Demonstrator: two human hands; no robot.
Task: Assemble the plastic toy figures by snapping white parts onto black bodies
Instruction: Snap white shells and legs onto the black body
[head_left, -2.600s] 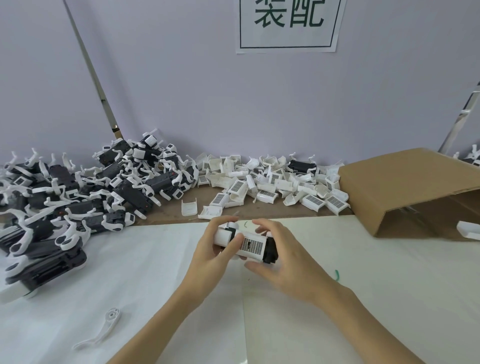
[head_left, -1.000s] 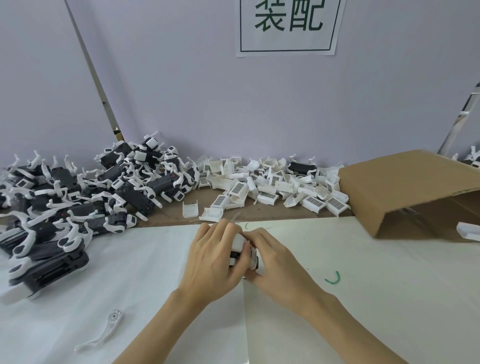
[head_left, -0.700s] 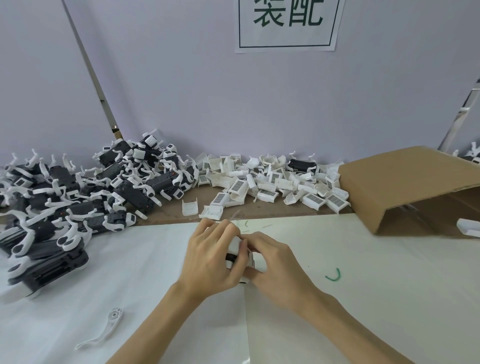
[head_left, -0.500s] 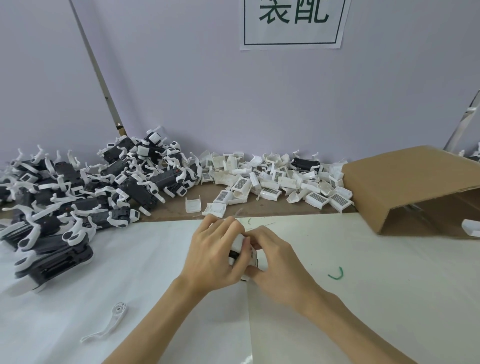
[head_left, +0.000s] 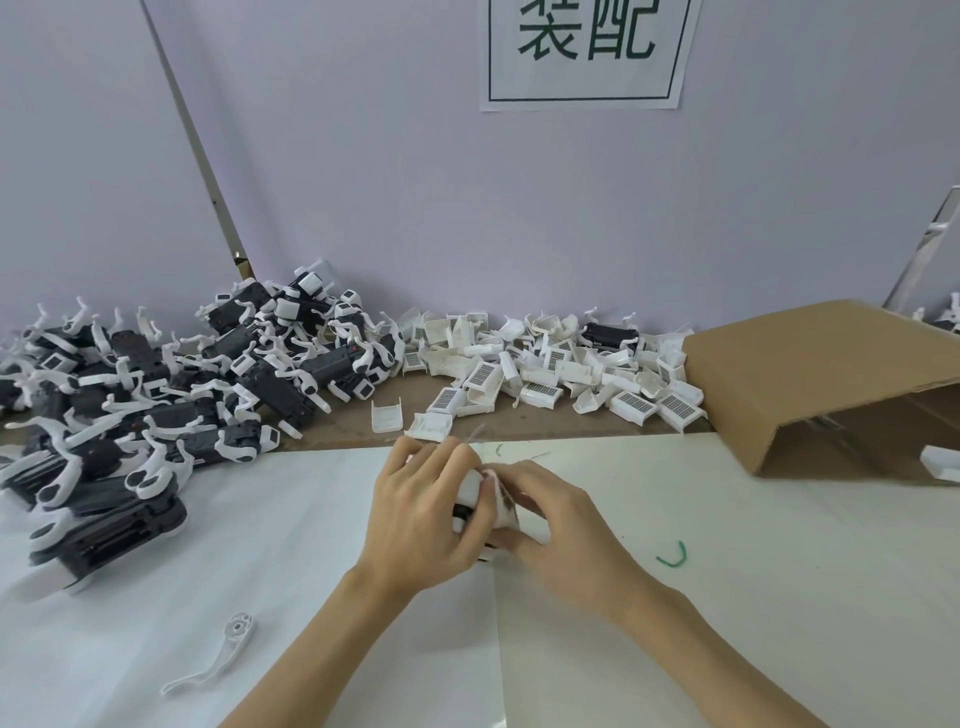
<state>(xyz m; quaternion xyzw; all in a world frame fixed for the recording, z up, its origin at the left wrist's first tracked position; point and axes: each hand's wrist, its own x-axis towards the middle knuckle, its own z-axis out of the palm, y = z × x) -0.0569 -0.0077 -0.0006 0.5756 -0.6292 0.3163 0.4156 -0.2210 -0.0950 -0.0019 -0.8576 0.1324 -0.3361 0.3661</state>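
both my hands are wrapped around one toy body (head_left: 470, 512) just above the white counter (head_left: 260, 597), in front of me and near the middle of the sheet. my left hand (head_left: 423, 512) covers most of it, fingers curled over the top and far side, so only a sliver of black and a white edge shows between my hands. my right hand (head_left: 553, 519) comes in from the right, its fingertips (head_left: 491, 480) pinching the white part (head_left: 501, 506) against the body's right end. so the grip is closed on the piece from both sides, left holding the body, right holding the part.

the body's long axis seems to run left to right between my palms, though most of it is hidden and i cannot be sure. the part sits on the right-hand end, so i judge the seating push has to come from my right hand, toward my left, with the left bracing.

the pile of finished figures (head_left: 171, 395) lies well off to my left, the loose white parts (head_left: 545, 374) beyond my hands, a cardboard box (head_left: 810, 374) to the right.
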